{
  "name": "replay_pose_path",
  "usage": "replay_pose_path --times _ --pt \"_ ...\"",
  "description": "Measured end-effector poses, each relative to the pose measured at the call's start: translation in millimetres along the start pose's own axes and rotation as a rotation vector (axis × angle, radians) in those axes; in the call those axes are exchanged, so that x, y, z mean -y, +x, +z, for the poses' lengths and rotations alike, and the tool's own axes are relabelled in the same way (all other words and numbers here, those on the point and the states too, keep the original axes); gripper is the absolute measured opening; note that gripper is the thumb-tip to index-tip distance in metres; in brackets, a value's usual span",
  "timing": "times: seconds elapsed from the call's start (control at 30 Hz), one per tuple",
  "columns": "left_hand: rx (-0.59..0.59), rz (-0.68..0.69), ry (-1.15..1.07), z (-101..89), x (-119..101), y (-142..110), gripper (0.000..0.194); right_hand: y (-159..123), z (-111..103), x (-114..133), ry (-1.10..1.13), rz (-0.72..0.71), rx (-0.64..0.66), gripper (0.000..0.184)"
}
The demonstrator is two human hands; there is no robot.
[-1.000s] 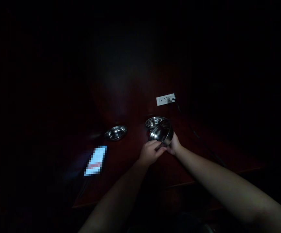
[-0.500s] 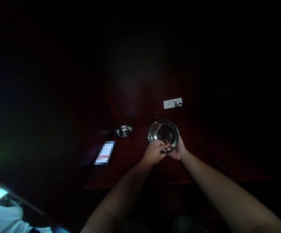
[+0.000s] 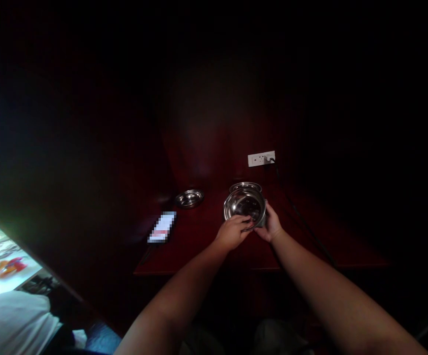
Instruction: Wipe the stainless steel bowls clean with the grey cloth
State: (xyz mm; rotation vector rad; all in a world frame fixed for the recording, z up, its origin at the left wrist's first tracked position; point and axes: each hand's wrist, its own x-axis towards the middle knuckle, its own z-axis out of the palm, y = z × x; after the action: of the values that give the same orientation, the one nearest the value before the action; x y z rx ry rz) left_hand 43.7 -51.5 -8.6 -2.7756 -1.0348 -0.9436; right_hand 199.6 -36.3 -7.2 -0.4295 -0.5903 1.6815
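A shiny steel bowl [image 3: 240, 202] is tilted so that its hollow faces me, held off the dark red table [image 3: 206, 241] as far as I can tell. My left hand [image 3: 233, 231] grips its near rim, with the fingers reaching over into the hollow. Around the right side and underneath, my right hand [image 3: 272, 223] supports it, its fingers partly hidden by the metal. Just behind the held bowl, the rim of another steel dish [image 3: 245, 185] shows. A shallow steel bowl [image 3: 189, 198] sits apart on the left.
A phone [image 3: 162, 227] with a lit, blurred-out screen lies on the left of the table. On the back wall, a white socket [image 3: 255, 160] has a plug in it, and a dark cable [image 3: 299, 212] runs down rightward. Another person's pale sleeve [image 3: 14, 318] appears at lower left.
The bowl between my hands has shifted slightly left and tilted, uncovering the dish rim behind it. The view has moved a little, showing more of the bright area at left.
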Motion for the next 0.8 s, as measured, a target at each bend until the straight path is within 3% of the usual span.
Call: replay_pose_path --times 0.27,0.47,0.63,0.8 --pt "0.037 -0.049 0.016 0.4 -14.5 -9.3 0.03 -15.0 10.1 -13.2 -0.118 -0.176 -0.094 0.034" --pt "0.02 -0.091 0.041 -6.6 -29.0 -15.0 0.03 -32.1 12.4 -34.7 -0.314 -0.462 -0.207 0.036" --pt "-0.013 -0.133 0.049 -8.5 -28.9 -15.2 0.032 -43.2 17.1 -42.0 -0.533 -0.606 -0.167 0.039" --pt "-0.03 -0.12 0.033 -9.7 -24.3 -14.2 0.038 -44.2 19.0 -44.2 -0.649 -0.608 -0.109 0.041"
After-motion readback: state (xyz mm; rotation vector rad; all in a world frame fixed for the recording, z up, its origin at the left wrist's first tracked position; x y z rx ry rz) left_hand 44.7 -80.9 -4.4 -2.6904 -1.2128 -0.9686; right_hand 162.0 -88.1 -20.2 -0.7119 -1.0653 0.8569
